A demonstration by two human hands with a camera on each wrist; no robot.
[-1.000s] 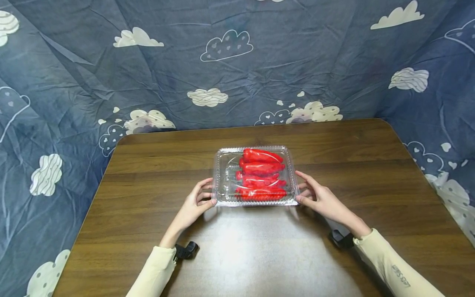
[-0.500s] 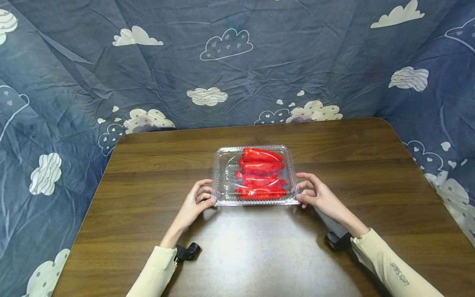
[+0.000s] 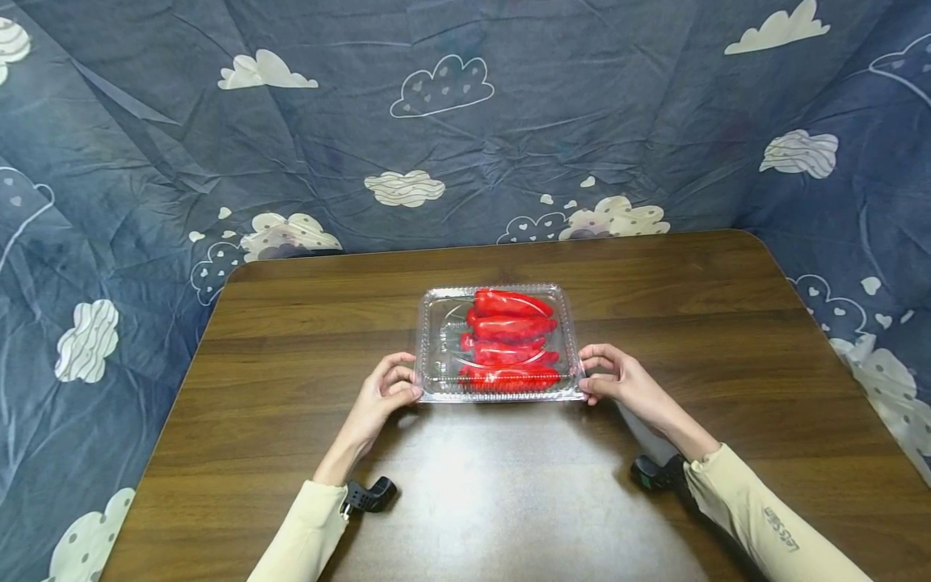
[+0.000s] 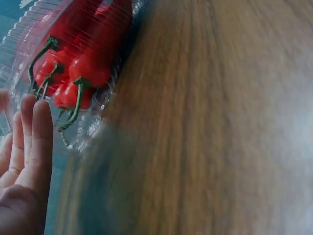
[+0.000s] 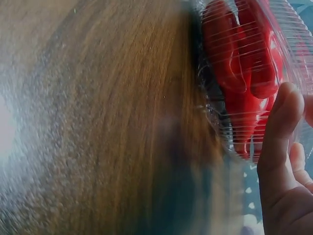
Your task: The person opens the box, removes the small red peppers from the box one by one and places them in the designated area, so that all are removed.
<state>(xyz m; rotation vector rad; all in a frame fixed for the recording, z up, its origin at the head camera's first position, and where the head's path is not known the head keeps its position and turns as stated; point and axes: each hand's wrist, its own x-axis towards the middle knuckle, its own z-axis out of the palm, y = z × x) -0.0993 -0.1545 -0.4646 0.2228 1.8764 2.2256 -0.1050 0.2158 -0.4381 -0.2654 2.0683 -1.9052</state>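
Note:
A clear plastic clamshell box with a ridged rim lies in the middle of the table, its lid down. Inside it, several red peppers are stacked in a row, their green stems pointing left. At the near left corner, my left hand holds the box, thumb at the front corner and fingers along the side. My right hand grips the opposite near corner between thumb and fingers. In the right wrist view the thumb lies by the ridged wall, and part of the fingers is hidden.
The brown wooden table spreads around the box, with a bright light reflection in front. A blue cloth printed with white clouds hangs behind and at both sides. A black camera strap sits on each wrist.
My right hand's fingers have drawn in closer around the box's corner, and its wrist has shifted slightly left. My left hand has barely moved. The box keeps nearly the same place.

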